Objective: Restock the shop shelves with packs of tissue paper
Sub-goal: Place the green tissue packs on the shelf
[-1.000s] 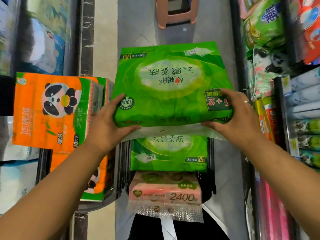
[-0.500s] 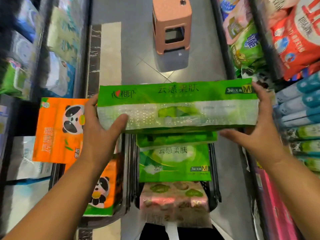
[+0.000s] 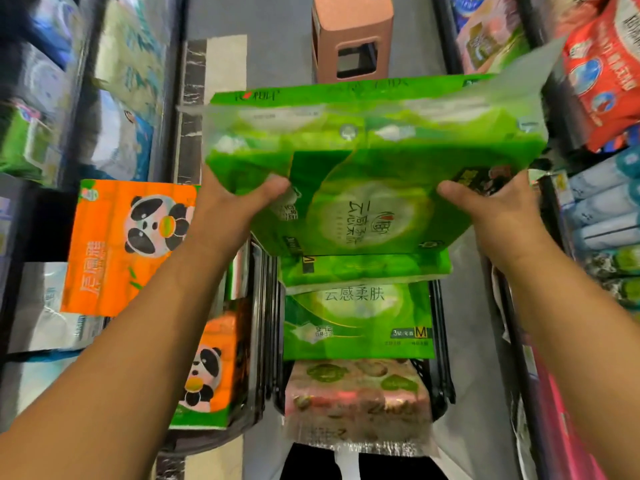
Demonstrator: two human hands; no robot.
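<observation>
A large green pack of tissue paper (image 3: 367, 161) hangs in the air in front of me, tilted so its printed face turns toward me. My left hand (image 3: 235, 206) grips its lower left edge with the thumb on the front. My right hand (image 3: 491, 209) grips the lower right edge the same way. Below it, two more green packs (image 3: 356, 320) and a pink pack (image 3: 356, 396) lie stacked in a black cart (image 3: 440, 341).
Orange panda tissue packs (image 3: 131, 244) stand on the left by the cart. Shelves full of packs line both sides: blue and white on the left (image 3: 117, 133), red and pale rolls on the right (image 3: 602, 81). A pink stool (image 3: 349, 32) stands in the grey aisle ahead.
Both hands have lifted the green pack up off the stack and tipped it over, from lying flat to edge-on to its face toward me. The view has tilted up the aisle.
</observation>
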